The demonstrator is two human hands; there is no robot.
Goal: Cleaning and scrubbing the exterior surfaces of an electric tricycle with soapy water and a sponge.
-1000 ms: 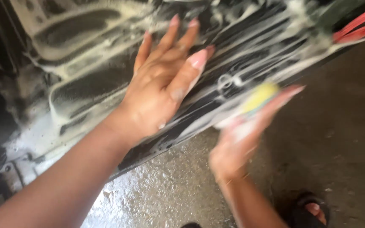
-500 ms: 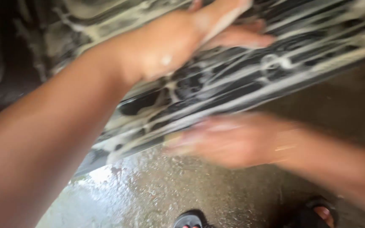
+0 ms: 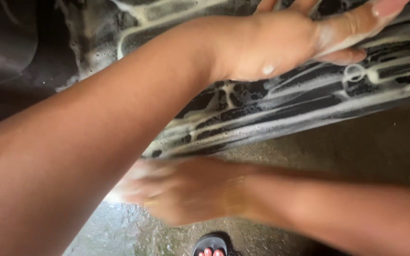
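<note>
Wet concrete floor [image 3: 357, 142], black sandal [image 3: 210, 245] with toes

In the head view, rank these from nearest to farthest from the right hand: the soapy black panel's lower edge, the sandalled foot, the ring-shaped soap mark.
From the right hand:
1. Soapy black panel's lower edge, just above it.
2. Sandalled foot, below, at the frame's bottom.
3. Ring-shaped soap mark, far upper right.

Down low, a rough concrete floor [image 3: 366, 142] runs across the near side, dull brown and dry on the right. On the near left it turns wet [image 3: 115, 232] and catches a pale glare of daylight. Far left sits deep shadow [image 3: 10, 57], dark and curved, with no detail to make out.
</note>
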